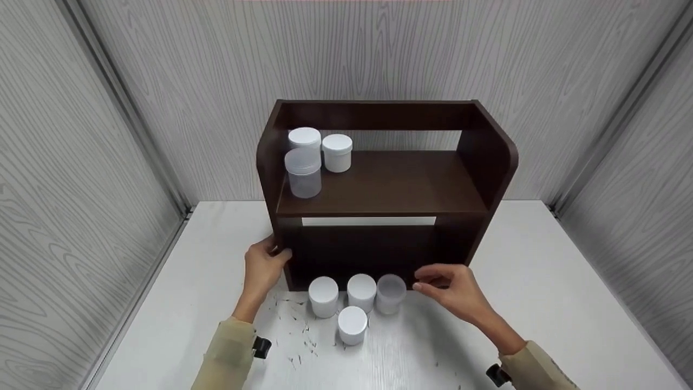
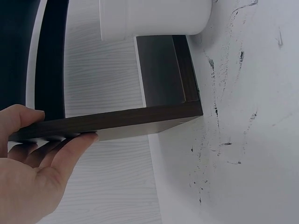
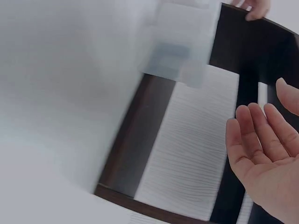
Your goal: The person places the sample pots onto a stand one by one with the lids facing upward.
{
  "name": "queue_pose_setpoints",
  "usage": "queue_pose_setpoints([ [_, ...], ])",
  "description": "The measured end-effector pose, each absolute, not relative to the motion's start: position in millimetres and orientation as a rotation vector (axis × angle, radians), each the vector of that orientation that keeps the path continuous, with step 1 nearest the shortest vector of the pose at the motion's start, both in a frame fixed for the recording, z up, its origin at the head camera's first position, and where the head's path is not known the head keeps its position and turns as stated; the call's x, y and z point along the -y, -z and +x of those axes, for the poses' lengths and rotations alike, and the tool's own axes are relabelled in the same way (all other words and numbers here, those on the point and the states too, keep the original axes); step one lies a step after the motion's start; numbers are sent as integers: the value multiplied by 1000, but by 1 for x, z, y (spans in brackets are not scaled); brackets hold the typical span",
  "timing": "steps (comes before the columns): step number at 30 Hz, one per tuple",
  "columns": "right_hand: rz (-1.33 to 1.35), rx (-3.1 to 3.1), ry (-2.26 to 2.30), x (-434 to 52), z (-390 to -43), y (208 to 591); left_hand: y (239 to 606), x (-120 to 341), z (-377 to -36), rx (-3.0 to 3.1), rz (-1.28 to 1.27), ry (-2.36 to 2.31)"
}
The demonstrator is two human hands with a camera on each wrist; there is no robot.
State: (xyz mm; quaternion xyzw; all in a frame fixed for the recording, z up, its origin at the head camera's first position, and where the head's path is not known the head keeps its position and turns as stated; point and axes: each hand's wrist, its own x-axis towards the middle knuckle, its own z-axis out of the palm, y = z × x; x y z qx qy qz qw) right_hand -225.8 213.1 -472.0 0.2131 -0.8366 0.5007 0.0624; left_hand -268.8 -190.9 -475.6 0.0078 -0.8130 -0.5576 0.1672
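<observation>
So the left hand (image 1: 263,269) has its thumb and fingers pinched on the front edge of the shelf (image 1: 379,189) side panel, low down near the desk (image 1: 541,303), and the left wrist view shows that grip plainly: thumb on one face of the board, fingers on the other. The right hand (image 1: 453,291) is open, fingers loosely extended, holding nothing, with its fingertips just beside the clear jar (image 1: 391,293). That jar is the closest of four to the right hand; left of it stand two white jars (image 1: 342,293) in a row, with one more white jar (image 1: 352,324) further back toward the person. Main risk as I see it: these four are packed tight, touching or nearly so, and reaching for the clear one could bump its neighbour and send it rolling on the desk. The clear jar also looks light (can't tell if it's empty), so a sloppy pinch on the lid might tip it. Other worry is the shelf itself: the left hand holds only one side, so any tug could skid or twist it and rattle the three jars (image 1: 316,154) up top beyond the left hand, which sit close to the shelf edge.
</observation>
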Motion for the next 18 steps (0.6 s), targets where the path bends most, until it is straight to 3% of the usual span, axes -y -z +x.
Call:
queue_pose_setpoints([
  [18, 750, 2652, -1524, -219, -222, 501, 474, 190, -268, 2321, 17, 1598],
])
